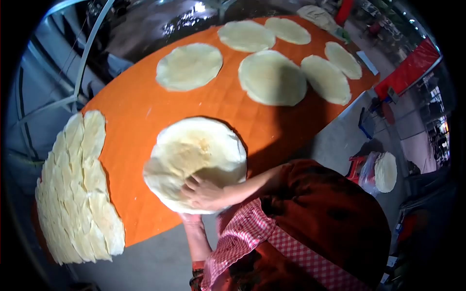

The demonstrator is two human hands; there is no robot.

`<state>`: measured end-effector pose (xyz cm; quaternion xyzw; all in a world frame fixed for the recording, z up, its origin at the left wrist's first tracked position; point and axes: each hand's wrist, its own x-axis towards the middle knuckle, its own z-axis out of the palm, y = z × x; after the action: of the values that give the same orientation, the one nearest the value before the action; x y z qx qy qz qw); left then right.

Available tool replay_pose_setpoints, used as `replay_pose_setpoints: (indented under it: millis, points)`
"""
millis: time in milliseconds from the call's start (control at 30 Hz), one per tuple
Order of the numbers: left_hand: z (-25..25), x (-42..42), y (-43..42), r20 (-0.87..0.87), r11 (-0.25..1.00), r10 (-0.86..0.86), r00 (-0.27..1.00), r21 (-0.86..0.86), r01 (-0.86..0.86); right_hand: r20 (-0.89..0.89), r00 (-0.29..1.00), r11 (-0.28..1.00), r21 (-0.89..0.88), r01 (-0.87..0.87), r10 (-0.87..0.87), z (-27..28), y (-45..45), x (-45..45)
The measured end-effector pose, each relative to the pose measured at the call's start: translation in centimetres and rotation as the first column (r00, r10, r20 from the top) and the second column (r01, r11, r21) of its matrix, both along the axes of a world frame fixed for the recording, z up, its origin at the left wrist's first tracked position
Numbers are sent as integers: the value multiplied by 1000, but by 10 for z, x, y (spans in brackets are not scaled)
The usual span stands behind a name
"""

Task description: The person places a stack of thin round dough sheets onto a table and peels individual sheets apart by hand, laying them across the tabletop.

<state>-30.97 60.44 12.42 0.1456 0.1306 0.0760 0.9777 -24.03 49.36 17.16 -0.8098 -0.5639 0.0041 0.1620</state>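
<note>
A large round pale flatbread [170, 140] with a raised, curling rim lies in front of me, near the edge of the orange-covered table [131, 131]. It may be several sheets together; the layers are hard to tell. My right hand [204, 193] rests on its upper face near the close side, fingers apart and slightly bent. My left hand [191, 218] reaches under the close rim and supports it from below, its fingers hidden beneath the bread.
Overlapping flatbreads [77, 194] cover the table's left end. Several single rounds lie farther back, such as one flatbread [189, 67]. To the right, a pale round stack [386, 172] stands beside a plastic bag [368, 174]. A metal frame [87, 53] rises behind the left end.
</note>
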Motion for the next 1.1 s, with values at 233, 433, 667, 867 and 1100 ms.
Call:
replay_pose_setpoints:
  millis: [233,433,667,867,1100]
  points:
    - [20,-60,125,-182,968,237,954,134,-214,-462,872,986,-43,164,-165,30,143,-49]
    - [18,-109,181,-183,969,247,952,60,-240,-445,881,976,-201,80,-164,28,192,-95]
    - [9,-144,210,35,971,87,996,-225,-77,-477,879,999,-36,-28,7,28,207,-99]
    - [7,-154,207,-91,1000,-20,996,6,20,-536,838,992,12,127,-101,20,200,-102]
    - [1,-156,210,-204,991,-74,976,93,94,-820,562,990,-30,140,-105,-6,191,-90]
